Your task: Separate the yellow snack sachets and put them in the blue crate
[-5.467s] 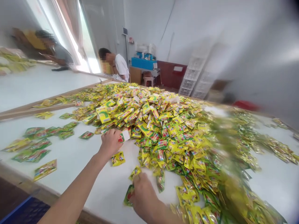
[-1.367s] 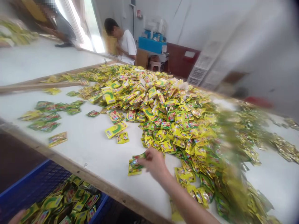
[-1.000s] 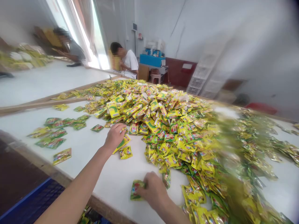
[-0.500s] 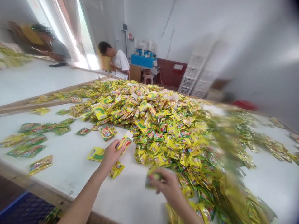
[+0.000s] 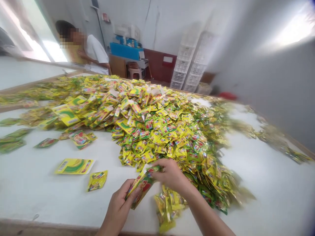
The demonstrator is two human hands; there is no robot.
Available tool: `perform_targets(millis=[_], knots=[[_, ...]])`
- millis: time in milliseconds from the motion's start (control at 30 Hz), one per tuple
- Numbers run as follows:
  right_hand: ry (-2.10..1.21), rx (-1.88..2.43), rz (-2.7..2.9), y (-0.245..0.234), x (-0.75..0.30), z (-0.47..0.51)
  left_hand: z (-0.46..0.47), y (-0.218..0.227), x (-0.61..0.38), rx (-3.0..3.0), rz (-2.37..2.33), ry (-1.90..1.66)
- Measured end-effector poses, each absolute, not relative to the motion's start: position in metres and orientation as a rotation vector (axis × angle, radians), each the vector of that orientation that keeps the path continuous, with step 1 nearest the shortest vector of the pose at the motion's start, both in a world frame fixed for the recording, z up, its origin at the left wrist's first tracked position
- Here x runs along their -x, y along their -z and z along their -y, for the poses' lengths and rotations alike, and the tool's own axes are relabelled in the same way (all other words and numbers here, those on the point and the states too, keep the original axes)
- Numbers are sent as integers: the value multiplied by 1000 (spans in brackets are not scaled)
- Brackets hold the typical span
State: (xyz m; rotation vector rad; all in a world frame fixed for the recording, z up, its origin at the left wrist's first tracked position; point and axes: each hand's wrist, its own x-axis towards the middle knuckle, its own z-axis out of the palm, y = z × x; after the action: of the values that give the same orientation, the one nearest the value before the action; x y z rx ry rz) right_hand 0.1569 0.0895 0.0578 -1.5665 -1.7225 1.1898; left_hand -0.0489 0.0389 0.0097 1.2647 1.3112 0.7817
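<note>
By the desk's [image 5: 66, 205] near edge, the left hand [image 5: 120, 199] grips a carton [image 5: 144, 190], best lightly to avoid crushing; the right hand [image 5: 171, 173] pinches a packet [image 5: 155, 169] at the carton's mouth.

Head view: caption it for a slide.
Left hand grips a small carton as the right hand holds a green packet at the carton's open end, beside a heap of cartons and packets.
</note>
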Motion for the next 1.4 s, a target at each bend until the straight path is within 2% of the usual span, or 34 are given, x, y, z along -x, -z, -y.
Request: perform_targets(millis=[100, 200, 333, 500, 600, 667, 733, 900, 1000, 1100, 1200, 1400], knots=[[-1164, 1637, 1706, -65, -171, -90, -34, -1, 32, -1221, -1284, -813], [-1053, 1480, 1976, -81, -178, -89, -26, 7, 13, -1235, -1279, -861], [-1233, 1201, 2239, -100, -180, -79, -17, 9, -3, -1197, -1192, -818], [-1142, 1451, 2037, -78, -166, -67, -10, 9, 2, -1000, -991, -828], [-1027, 1381, 2137, -60, -158, -57, -5, 9, 7, -1006, -1023, -834], [-1068, 1315, 2160, -53, -160, -49, -3, 7, 9, -987, -1055, -820], [-1191, 1305, 1999, -48, -167, -41, -2, 3, 11, -933, -1039, -794], [-1606, 1495, 1128, -31, -178, -20, 0, -9, 15, -626, -1018, -764], [-1852, 1528, 927, -23, -166, -10, -5, -13, 15, -494, -944, -677], [-1698, 1603, 986, -21, -154, -10, -12, -12, 15, -495, -934, -673], [-1481, 1478, 1191, -20, -153, -14, -16, -4, 17, -667, -1149, -775], [-1584, 1509, 1029, -13, -156, -15, -13, 5, 18, -925, -1354, -816]])
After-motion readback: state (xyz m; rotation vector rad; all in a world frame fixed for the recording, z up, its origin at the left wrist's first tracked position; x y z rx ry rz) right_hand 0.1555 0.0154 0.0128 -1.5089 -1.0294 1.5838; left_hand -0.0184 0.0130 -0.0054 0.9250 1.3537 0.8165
